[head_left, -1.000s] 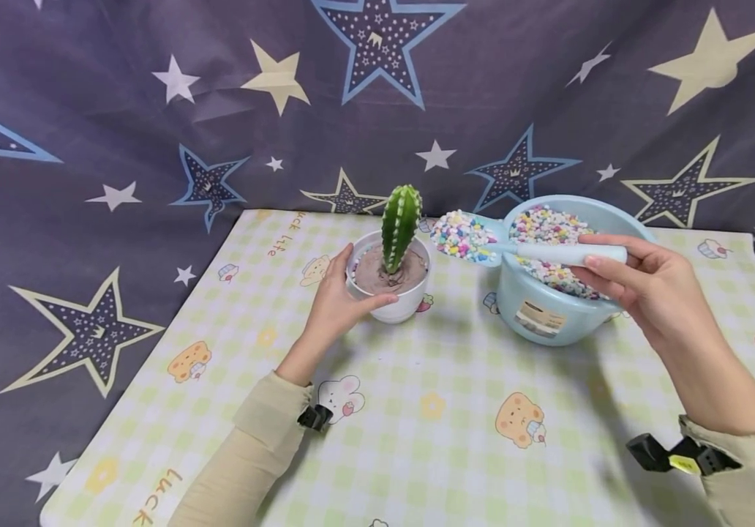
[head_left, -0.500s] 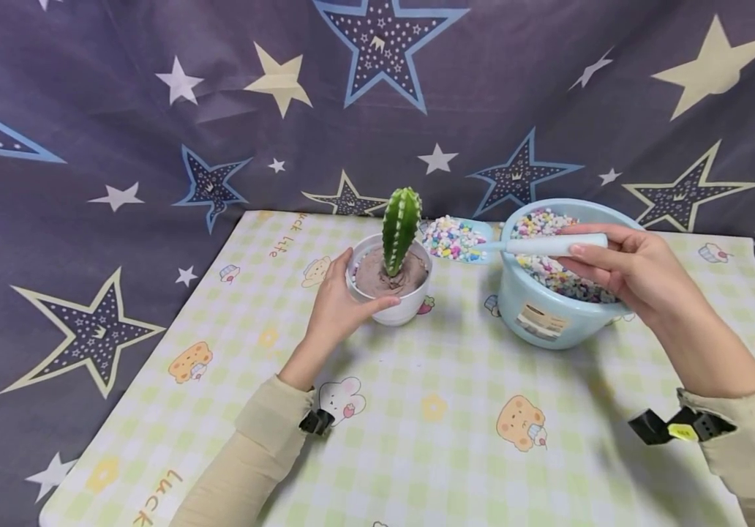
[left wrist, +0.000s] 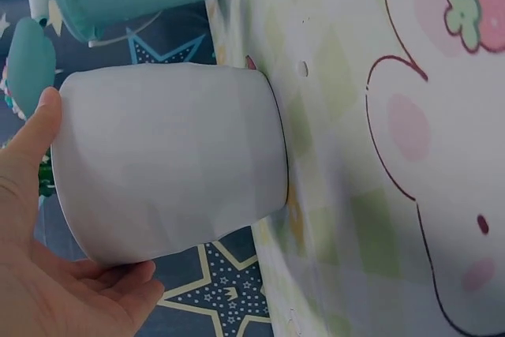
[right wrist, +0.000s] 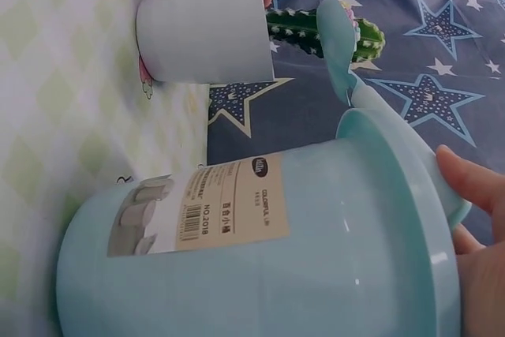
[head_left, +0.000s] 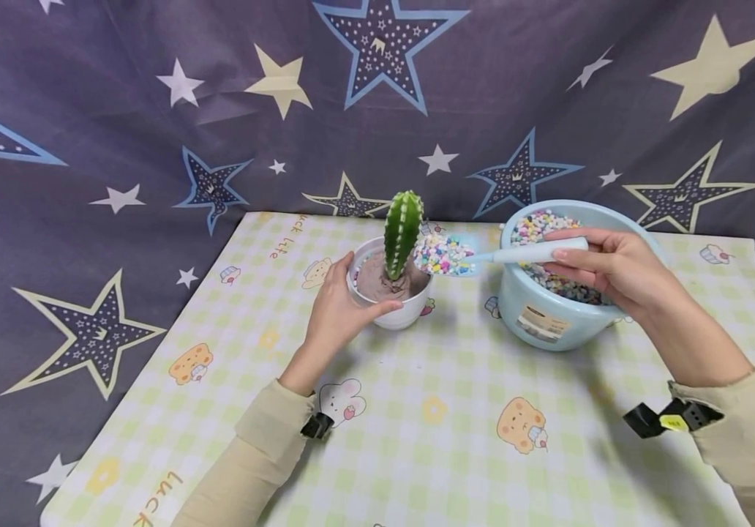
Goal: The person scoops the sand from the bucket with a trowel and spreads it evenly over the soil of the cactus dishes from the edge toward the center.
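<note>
Right now the right hand is pinching the handle of a pale blue scoop, fingers curled round it, and the scoop head is hanging heaped with coloured pebbles just beside the cactus, over the rim of the white pot. The left hand is wrapping the near side of the pot, thumb up by the rim, fingers curved round the wall; the left wrist view is showing the same grip on the pot.

Risks, as a judgement: the load is sitting heaped above the scoop edge, so a quick tilt is likely sending pebbles over the pot rim onto the checked mat. The scoop is crowding the cactus; a nudge could be pushing the plant over in the brown soil, or bringing spines against the scoop. The left thumb is lying near the rim too, so stray pebbles could be landing on it.

Room: the blue bowl of pebbles is standing near the pot's right, with a narrow gap between them. The front of the mat is giving free space for both forearms. The star backdrop is hanging close behind pot and bowl, so backward travel is looking tight.
</note>
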Demonstrator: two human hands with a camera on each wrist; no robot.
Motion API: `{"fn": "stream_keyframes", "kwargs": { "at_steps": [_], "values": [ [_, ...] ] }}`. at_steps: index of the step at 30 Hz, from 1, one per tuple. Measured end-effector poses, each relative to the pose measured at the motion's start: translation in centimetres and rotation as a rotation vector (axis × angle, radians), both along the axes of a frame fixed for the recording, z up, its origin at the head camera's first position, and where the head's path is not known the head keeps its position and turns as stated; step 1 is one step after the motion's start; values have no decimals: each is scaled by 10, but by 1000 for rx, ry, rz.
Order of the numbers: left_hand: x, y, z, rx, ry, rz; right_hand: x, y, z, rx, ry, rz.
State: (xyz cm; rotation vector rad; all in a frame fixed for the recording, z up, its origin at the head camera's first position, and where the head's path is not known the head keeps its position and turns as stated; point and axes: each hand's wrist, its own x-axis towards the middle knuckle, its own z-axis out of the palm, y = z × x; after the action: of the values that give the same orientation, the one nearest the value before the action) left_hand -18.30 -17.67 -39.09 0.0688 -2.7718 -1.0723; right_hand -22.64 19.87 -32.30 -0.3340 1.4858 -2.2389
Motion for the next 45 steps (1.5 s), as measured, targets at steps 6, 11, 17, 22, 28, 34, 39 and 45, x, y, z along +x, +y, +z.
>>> {"fn": "stream_keyframes", "kwargs": {
  "at_steps": [6,11,17,22,28,34,39,45],
  "values": [
    [2,2,1,-6,12,3,-2,-4,0,25,-14,21],
    [2,2,2,-9,9,7,-3,-8,2,55,-26,22],
    [2,2,1,-12,11,5,-4,-12,3,78,-40,9],
    [2,2,0,-13,22,8,-4,-16,4,104,-38,5],
    [1,4,-1,-15,29,10,-3,-18,7,133,-30,0],
    [3,4,1,-22,21,14,-3,-21,10,136,-27,-6],
    [2,4,1,-19,1,11,-2,-21,11,128,-27,-14],
    [2,3,0,-19,2,15,-1,-20,11,151,-22,-25]
  ]
}}
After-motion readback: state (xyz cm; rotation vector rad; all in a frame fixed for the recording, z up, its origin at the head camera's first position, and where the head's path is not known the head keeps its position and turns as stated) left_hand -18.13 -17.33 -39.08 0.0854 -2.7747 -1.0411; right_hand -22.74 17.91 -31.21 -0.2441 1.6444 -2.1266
